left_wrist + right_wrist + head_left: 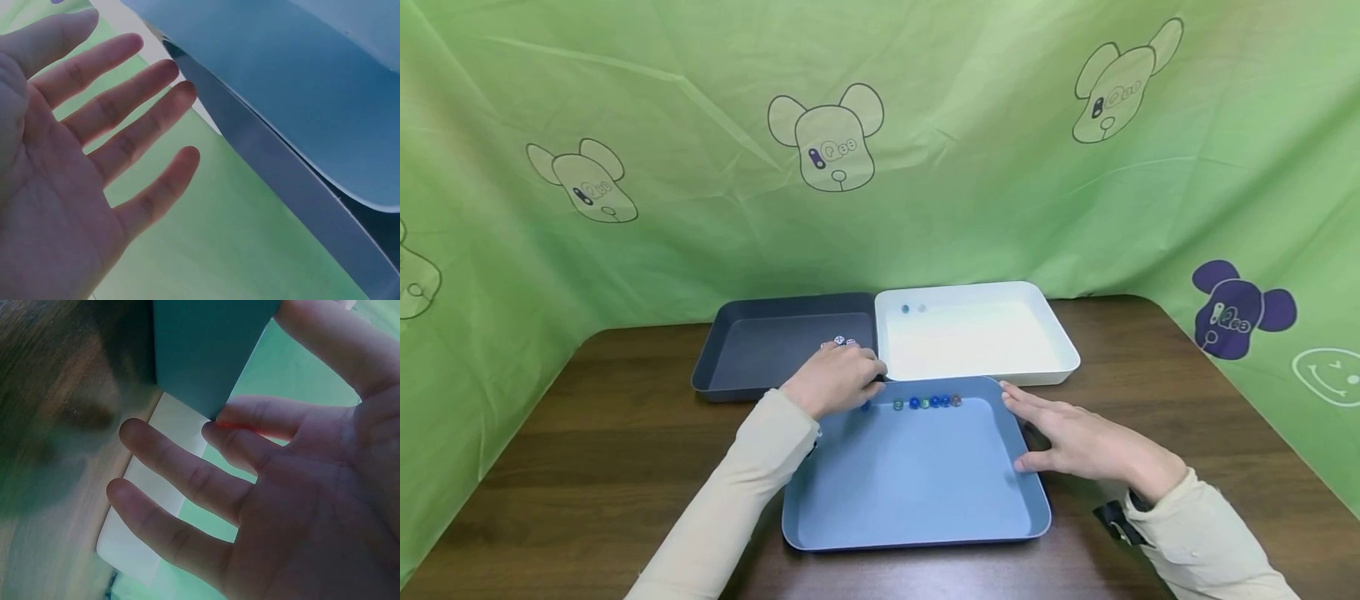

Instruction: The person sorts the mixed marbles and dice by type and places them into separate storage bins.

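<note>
My left hand (837, 377) is over the far left corner of the blue tray (917, 475), with loosely bent fingers. The left wrist view shows its fingers (147, 115) spread and holding nothing. A blue marble (865, 406) lies just below this hand, and several white dice (839, 340) peek out beyond it in the dark tray (790, 312). Along the blue tray's far side runs a row of several marbles (935, 402), blue, green and reddish. My right hand (1082, 437) touches that tray's right rim with extended fingertips and thumb.
A white tray (973, 333) stands behind the blue one, beside the dark tray. Inside it are a bluish marble (905, 308) and a clear one (922, 308). All three trays rest on a brown wooden table (617, 467). Green cloth (700, 233) hangs behind.
</note>
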